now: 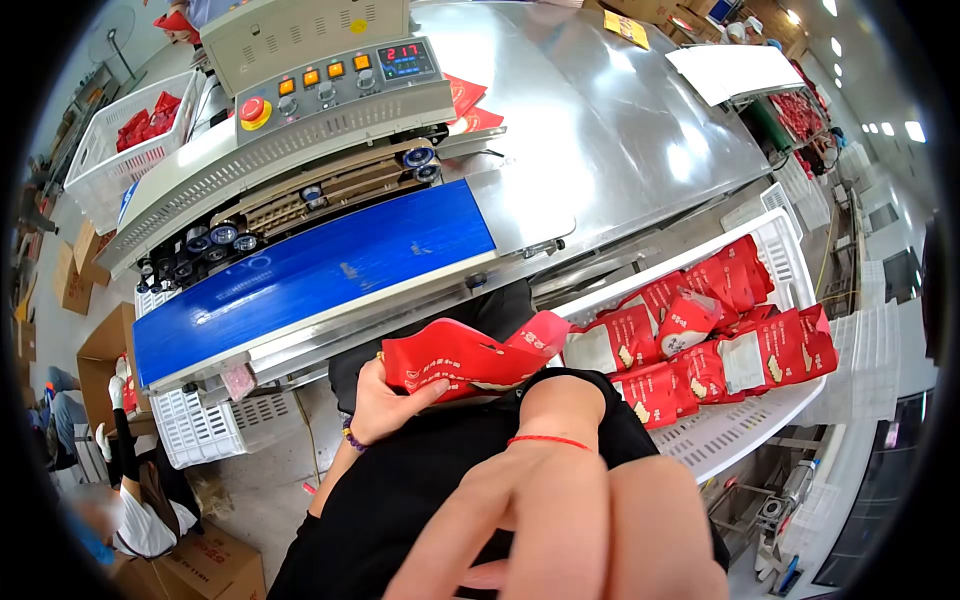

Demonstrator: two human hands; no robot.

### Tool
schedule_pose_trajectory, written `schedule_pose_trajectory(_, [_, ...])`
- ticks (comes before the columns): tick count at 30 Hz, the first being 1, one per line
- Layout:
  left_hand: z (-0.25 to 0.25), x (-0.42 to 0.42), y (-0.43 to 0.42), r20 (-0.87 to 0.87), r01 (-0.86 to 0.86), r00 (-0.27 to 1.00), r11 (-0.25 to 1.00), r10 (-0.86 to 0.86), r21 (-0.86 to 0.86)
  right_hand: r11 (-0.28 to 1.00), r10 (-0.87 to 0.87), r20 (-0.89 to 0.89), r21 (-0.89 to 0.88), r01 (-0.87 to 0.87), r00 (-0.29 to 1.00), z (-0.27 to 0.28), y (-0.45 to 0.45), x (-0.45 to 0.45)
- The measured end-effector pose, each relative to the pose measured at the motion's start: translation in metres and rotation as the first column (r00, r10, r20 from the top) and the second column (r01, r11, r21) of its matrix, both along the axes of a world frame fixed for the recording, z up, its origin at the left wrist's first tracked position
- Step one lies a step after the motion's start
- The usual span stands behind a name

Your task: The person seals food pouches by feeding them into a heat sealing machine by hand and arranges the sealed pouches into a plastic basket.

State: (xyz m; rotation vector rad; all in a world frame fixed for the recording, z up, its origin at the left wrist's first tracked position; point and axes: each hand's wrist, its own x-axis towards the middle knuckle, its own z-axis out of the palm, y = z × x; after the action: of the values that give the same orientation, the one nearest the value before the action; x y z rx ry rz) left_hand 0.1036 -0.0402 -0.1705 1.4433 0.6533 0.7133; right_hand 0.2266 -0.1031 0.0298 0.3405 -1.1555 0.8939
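Note:
My left hand (pixel 385 405) grips a red printed pouch (pixel 455 358) above my lap, thumb on its front. The pouch's upper edge looks uneven and gapes toward the right. My right hand (pixel 560 510) is raised very close to the camera, large and partly blurred. Its fingers are spread apart and I see nothing between them; the fingertips run out of the frame at the bottom. Just beyond my right wrist, a white plastic crate (pixel 745 425) holds several filled red pouches (pixel 690 320).
Ahead stands a sealing machine (pixel 340 85) with a blue conveyor belt (pixel 320 285) and a red stop button (pixel 254 110). A steel table (pixel 590 130) extends behind it. Another white crate (pixel 90 185) is at far left. Lower left, a co-worker (pixel 150 520) sits near cardboard boxes (pixel 215 560).

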Motion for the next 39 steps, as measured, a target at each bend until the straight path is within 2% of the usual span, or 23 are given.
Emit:
schedule_pose_trajectory(3, [-0.001,-0.001,-0.003,0.017,-0.028,0.999,1.000,0.029,-0.012,0.998,0.056,0.191,-0.003,-0.056,0.980,0.000,-0.002,0.035])
schedule_pose_trajectory(5, [0.003,-0.001,-0.005,-0.063,-0.081,0.996,0.979,0.070,-0.187,0.992,0.033,0.347,-0.125,0.012,0.937,-0.002,0.002,0.066])
schedule_pose_trajectory(6, [0.020,-0.006,0.000,-0.001,-0.043,0.999,0.994,0.043,-0.098,0.974,0.030,0.384,-0.220,0.060,0.923,-0.009,0.008,0.074])
schedule_pose_trajectory(7, [0.028,-0.008,0.000,-0.014,-0.111,0.994,0.994,0.111,0.010,0.944,0.059,0.361,-0.323,0.065,0.931,-0.016,0.015,0.078])
schedule_pose_trajectory(8, [0.021,-0.009,0.001,0.019,-0.134,0.991,0.990,0.135,-0.050,0.916,0.116,0.251,-0.402,-0.006,0.961,-0.030,0.026,0.081])
schedule_pose_trajectory(9, [0.014,-0.013,0.004,0.050,-0.153,0.986,0.982,0.160,-0.112,0.904,0.202,0.017,-0.388,-0.180,0.979,-0.041,0.037,0.082])
schedule_pose_trajectory(11, [0.016,-0.018,0.010,0.045,-0.163,0.985,0.985,0.166,-0.051,0.787,0.025,-0.163,-0.606,-0.120,0.986,-0.039,0.038,0.080])
schedule_pose_trajectory(17, [0.023,-0.020,0.018,0.091,-0.254,0.962,0.966,0.258,-0.052,0.753,-0.052,-0.110,-0.657,-0.033,0.993,-0.052,0.054,0.090])
schedule_pose_trajectory(20, [0.023,-0.019,0.019,0.097,-0.274,0.955,0.959,0.281,-0.078,0.757,-0.032,-0.113,-0.651,-0.050,0.993,-0.057,0.058,0.093])
schedule_pose_trajectory(30, [0.019,-0.014,0.021,0.066,-0.225,0.971,0.970,0.232,-0.097,0.732,-0.051,-0.087,-0.681,-0.022,0.995,-0.066,0.060,0.099])
schedule_pose_trajectory(36, [0.021,-0.010,0.021,0.070,-0.228,0.970,0.970,0.234,-0.083,0.736,-0.151,-0.013,-0.669,0.104,0.988,-0.071,0.063,0.098])
schedule_pose_trajectory(38, [0.020,-0.011,0.020,0.078,-0.224,0.970,0.972,0.230,-0.074,0.875,-0.081,-0.058,-0.481,0.043,0.995,-0.088,0.072,0.102])
schedule_pose_trajectory(39, [0.021,-0.011,0.019,0.073,-0.231,0.969,0.970,0.237,-0.080,0.872,-0.075,-0.062,-0.488,0.036,0.995,-0.089,0.066,0.102])
